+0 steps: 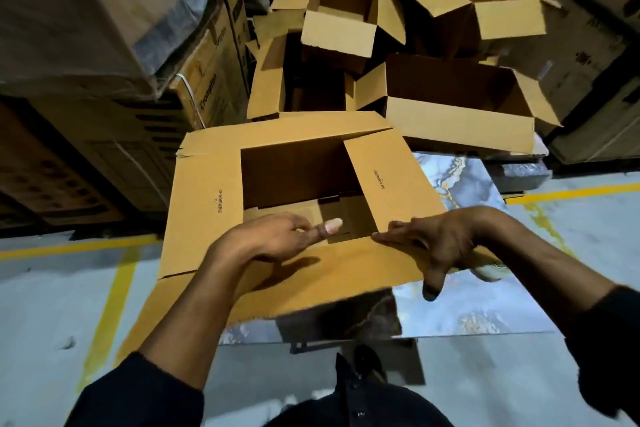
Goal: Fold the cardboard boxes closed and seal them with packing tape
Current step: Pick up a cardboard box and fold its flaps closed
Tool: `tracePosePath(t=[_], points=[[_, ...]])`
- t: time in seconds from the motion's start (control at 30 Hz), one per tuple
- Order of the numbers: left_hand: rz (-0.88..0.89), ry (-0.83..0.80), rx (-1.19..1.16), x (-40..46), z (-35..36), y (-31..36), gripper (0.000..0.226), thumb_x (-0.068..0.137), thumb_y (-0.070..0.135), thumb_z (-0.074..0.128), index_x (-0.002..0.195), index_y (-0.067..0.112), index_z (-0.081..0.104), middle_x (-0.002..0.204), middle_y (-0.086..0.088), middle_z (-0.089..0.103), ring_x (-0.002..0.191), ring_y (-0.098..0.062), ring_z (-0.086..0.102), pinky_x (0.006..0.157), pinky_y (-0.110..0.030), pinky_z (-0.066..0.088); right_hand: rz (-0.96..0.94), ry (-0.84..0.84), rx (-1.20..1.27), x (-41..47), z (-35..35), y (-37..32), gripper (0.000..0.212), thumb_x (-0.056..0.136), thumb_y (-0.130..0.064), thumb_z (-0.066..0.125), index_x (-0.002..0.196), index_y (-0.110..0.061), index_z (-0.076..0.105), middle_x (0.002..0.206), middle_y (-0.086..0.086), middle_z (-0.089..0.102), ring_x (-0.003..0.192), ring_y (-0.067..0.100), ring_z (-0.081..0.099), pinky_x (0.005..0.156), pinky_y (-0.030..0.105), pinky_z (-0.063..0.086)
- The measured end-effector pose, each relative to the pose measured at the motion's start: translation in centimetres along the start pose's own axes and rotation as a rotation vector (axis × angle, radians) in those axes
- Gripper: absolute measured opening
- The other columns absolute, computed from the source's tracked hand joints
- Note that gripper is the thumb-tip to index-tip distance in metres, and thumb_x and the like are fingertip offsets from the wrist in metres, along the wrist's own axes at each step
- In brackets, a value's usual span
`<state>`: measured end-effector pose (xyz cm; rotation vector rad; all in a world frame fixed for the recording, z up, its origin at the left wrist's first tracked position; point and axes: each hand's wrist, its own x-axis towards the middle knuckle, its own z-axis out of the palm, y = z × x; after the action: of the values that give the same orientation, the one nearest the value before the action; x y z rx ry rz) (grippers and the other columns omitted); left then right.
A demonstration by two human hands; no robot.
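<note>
Warehouse floor (52,305) | marbled table (467,305) | both hands flat on box flap (329,274)

My left hand (277,236) and right hand (436,243) rest on the near flap (329,274) of an open box (207,191) at frame centre, on a marbled surface (467,305). Four more open boxes (460,125) crowd the upper right; printed cartons (86,28) stack at upper left.
</note>
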<state>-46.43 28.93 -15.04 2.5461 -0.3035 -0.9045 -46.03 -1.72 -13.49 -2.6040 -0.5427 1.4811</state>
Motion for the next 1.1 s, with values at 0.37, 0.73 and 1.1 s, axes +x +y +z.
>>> tracePosePath(t=[0.37,0.73,1.1], points=[[0.074,0.337,0.296,-0.5,-3.3,5.5,0.072,0.088,0.080,0.054,0.145,0.036,0.055,0.122,0.007,0.070,0.109,-0.014,0.064,0.092,-0.041,0.057,-0.232,0.188,0.311,0.8,-10.0,1.8,0.061,0.073,-0.054,0.087,0.131,-0.044,0.067,0.130,-0.011,0.070,0.118,0.017,0.067,0.098,0.035,0.056],[0.083,0.792,0.322,4.1,-1.1,2.8,0.081,0.095,0.085,0.029,0.130,0.024,0.070,0.120,0.000,0.076,0.114,-0.020,0.070,0.119,-0.059,0.036,-0.348,0.848,-0.275,3.5,-10.7,3.0,0.081,0.085,-0.072,0.066,0.155,-0.042,0.039,0.156,-0.014,0.046,0.137,0.013,0.048,0.103,0.034,0.045],[0.226,0.933,0.237,7.5,-0.2,-1.1,0.064,0.105,0.065,0.041,0.146,0.018,0.058,0.140,-0.003,0.065,0.135,-0.019,0.056,0.120,-0.055,0.035,-0.399,1.262,-0.312,11.3,-2.6,-1.0,0.047,0.102,-0.055,0.051,0.142,-0.030,0.059,0.167,0.011,0.032,0.159,0.032,0.014,0.119,0.065,0.025]])
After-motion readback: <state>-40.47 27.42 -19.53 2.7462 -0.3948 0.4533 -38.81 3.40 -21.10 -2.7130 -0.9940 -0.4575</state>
